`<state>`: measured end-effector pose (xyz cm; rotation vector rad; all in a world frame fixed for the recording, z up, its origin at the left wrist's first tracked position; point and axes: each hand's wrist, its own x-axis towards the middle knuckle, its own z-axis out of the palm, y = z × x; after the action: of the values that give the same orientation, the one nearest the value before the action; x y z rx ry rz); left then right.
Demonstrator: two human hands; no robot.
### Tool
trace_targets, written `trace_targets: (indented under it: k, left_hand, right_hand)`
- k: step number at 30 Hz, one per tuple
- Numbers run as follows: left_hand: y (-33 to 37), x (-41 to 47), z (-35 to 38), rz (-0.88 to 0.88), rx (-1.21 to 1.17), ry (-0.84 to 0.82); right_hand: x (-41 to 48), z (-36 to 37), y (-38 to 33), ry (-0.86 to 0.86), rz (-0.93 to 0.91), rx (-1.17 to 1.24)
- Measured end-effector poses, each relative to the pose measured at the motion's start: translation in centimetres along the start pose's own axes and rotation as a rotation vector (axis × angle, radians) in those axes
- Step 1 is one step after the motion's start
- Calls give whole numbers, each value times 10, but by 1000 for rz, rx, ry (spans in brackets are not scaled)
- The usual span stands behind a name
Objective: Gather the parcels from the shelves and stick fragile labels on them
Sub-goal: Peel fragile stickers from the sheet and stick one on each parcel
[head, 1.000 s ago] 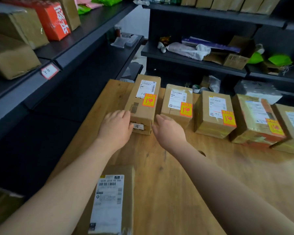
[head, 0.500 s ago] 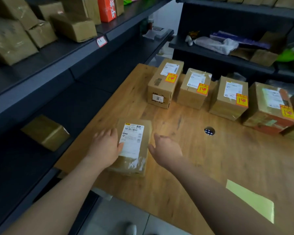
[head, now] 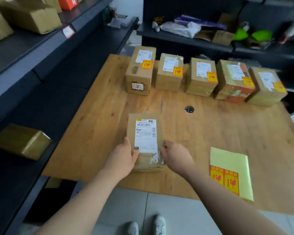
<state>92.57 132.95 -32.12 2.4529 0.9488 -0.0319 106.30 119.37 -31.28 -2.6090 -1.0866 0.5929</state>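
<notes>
Fingers (head: 128,146) of the left hand (head: 122,158) and right hand (head: 176,157) are gripping the near end of the parcel (head: 145,131), which is lying on the table (head: 210,129), long axis pointing away. The label sheet (head: 229,160) is lying to its right, nearer the right hand, likely the one to peel.

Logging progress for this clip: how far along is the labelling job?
Done: five back-row parcels each carry an orange fragile sticker. In hand: left hand and right hand grip a sixth parcel, showing no fragile sticker. Left: label it from the sticker sheet; more shelf parcels wait on the left.
</notes>
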Motion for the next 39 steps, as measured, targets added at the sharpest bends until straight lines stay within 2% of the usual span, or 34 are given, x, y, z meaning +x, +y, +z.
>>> trace_targets:
  k: [7, 14, 17, 20, 23, 26, 30, 35, 39]
  left_hand:
    - [57, -3, 29, 136, 10, -106]
    - [75, -5, 42, 133, 90, -119]
    - [82, -7, 41, 142, 159, -51]
    - [107, -11, 40, 248, 221, 68]
    - [146, -15, 48, 369, 219, 105]
    - [187, -20, 70, 466, 144, 55]
    - [224, -22, 117, 553, 162, -61]
    - [240, -17, 173, 530, 233, -226]
    - [238, -11, 195, 501, 329, -263]
  right_hand:
    - [-39, -22, 52, 83, 165, -21]
    - [-47, -16, 76, 89, 179, 43]
    - [-50, -17, 91, 101, 156, 102]
    - [-58, -28, 121, 161, 185, 119]
    - [-71, -40, 164, 189, 262, 132]
    - [-86, -48, 210, 175, 339, 55]
    - [-99, -43, 257, 130, 376, 14]
    - [-94, -27, 284, 76, 304, 10]
    - [-85, -16, 291, 86, 230, -26]
